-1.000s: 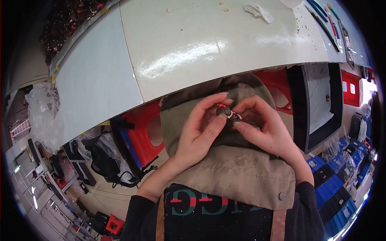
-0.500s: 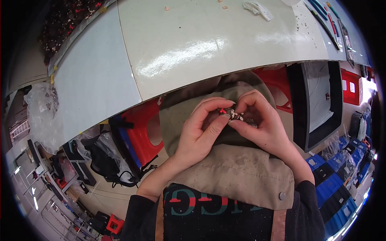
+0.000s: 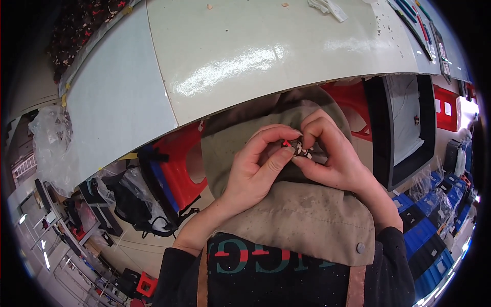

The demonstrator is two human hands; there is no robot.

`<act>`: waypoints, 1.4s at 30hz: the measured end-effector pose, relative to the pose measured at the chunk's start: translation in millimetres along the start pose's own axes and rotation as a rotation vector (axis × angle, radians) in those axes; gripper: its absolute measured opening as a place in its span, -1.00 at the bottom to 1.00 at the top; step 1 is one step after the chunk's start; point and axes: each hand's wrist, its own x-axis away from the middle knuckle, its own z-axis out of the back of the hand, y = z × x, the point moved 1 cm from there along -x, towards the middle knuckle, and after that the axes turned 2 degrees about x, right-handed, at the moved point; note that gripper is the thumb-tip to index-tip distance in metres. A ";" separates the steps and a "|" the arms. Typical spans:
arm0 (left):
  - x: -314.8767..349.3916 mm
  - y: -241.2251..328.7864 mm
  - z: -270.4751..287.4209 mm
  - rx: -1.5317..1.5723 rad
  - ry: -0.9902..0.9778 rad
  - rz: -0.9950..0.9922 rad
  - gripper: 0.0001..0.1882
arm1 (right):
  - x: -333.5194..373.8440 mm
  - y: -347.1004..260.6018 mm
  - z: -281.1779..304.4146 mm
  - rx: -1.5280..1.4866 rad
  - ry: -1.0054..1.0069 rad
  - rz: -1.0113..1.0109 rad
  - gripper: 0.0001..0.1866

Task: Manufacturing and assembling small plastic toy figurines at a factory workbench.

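Observation:
Above my apron-covered lap, both hands meet around a small dark piece with red and cream parts, perhaps a little figure; its exact kind is too small to make out. My left hand pinches its red end between thumb and fingers. From the other side, my right hand has its thumb against the cream-patterned end, with the index finger bent above it. Fingers partly cover the piece. Beneath the hands spreads the olive-brown apron.
A pale worktable curves across in front of me. On its far left is a heap of similar dark, red and cream pieces. White cloth and several slim tools lie far right. A lined black bin stands at right.
My right fingers have lifted and bent more above the piece, showing more of its cream-patterned end. My left hand keeps its pinch. The whole view has shifted slightly.

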 end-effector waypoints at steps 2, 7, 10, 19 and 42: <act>0.0 -1.5 -0.3 0.040 0.000 0.007 -0.76 | 2.2 1.7 -1.7 0.019 0.012 0.019 -0.68; -2.0 -0.9 -1.2 -0.033 0.012 -0.007 -0.76 | 7.1 3.3 -3.3 0.063 0.074 0.046 -0.67; -6.9 4.2 -1.6 -0.127 0.035 0.034 -0.77 | 7.4 1.7 -5.0 0.110 0.066 0.031 -0.66; -1.9 6.9 -5.4 -0.171 0.056 0.154 -0.74 | 1.5 -10.5 -8.5 0.186 -0.042 0.036 -0.64; 6.2 -3.9 5.2 0.399 0.031 0.548 -0.69 | 6.3 -12.3 -24.5 0.439 -0.129 0.157 -0.65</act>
